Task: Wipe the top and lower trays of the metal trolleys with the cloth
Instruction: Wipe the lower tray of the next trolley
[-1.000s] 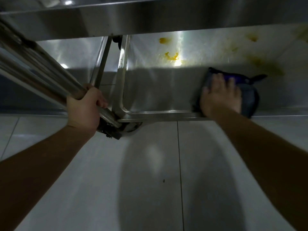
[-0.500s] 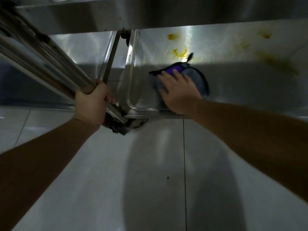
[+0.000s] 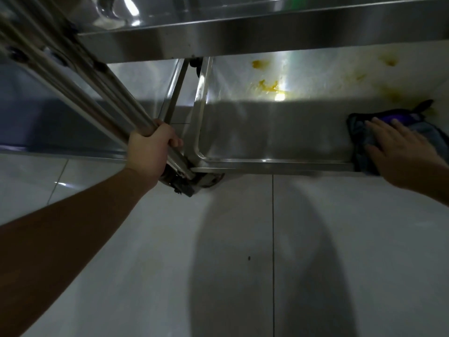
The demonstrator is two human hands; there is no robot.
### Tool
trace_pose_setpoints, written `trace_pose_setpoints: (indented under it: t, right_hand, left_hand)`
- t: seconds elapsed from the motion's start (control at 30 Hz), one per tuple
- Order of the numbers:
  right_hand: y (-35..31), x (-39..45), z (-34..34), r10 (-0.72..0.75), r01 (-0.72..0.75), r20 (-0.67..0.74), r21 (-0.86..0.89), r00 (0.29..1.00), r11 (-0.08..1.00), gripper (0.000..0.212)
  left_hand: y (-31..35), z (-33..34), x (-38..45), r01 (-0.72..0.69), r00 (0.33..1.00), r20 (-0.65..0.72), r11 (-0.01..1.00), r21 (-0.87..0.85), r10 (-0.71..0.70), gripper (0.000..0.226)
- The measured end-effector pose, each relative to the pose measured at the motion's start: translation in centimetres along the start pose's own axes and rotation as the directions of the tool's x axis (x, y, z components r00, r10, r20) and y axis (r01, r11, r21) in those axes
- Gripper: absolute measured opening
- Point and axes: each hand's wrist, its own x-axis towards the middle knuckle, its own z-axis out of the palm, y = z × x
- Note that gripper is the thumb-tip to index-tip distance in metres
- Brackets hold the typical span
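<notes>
Lower tray (image 3: 279, 132) of metal trolley: yellow smears (image 3: 268, 85) across far half, dark cloth (image 3: 364, 132) on near right part, against front rim
Top tray (image 3: 243, 30) overhead, contents not visible
Right hand (image 3: 401, 152) flat, fingers spread, pressing on cloth
Left hand (image 3: 151, 148) wrapped round slanted upright bars (image 3: 80, 86) at trolley's near left corner, just above castor (image 3: 184, 183)
Second trolley's shelf (image 3: 60, 117) beside, left
Pale tiled floor (image 3: 243, 263) below, dim, shadowed

Glossy steel lower tray (image 3: 267, 132) — soft cloth (image 3: 359, 142)
</notes>
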Motion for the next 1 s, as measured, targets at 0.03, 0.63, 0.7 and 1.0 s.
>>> trace_pose_setpoints:
  t: [0.03,0.63,0.7,1.0]
  right_hand:
    - [0.0,-0.1,-0.1,0.001,-0.001,0.012,-0.003,1.000,1.000,0.072]
    - [0.5,0.4,0.5,-0.026,0.026,-0.006,0.005,1.000,1.000,0.064]
    - [0.5,0.3,0.5,-0.026,0.027,-0.019,0.028,0.999,0.999,0.066]
    - [0.6,0.0,0.3,-0.042,0.046,-0.047,0.081,0.998,0.996,0.065]
  left_hand:
    - [0.2,0.1,-0.1,0.031,0.999,-0.031,0.999,0.027,-0.030,0.015]
    - [-2.6,9.5,-10.5,-0.207,0.639,0.563,0.588,0.782,-0.524,0.022]
    - [-1.5,12.4,-11.0,-0.350,0.642,0.655,0.608,0.712,-0.398,0.031]
    - [0.3,25.5,-10.3,-0.575,0.773,0.606,0.610,0.545,0.187,0.032]
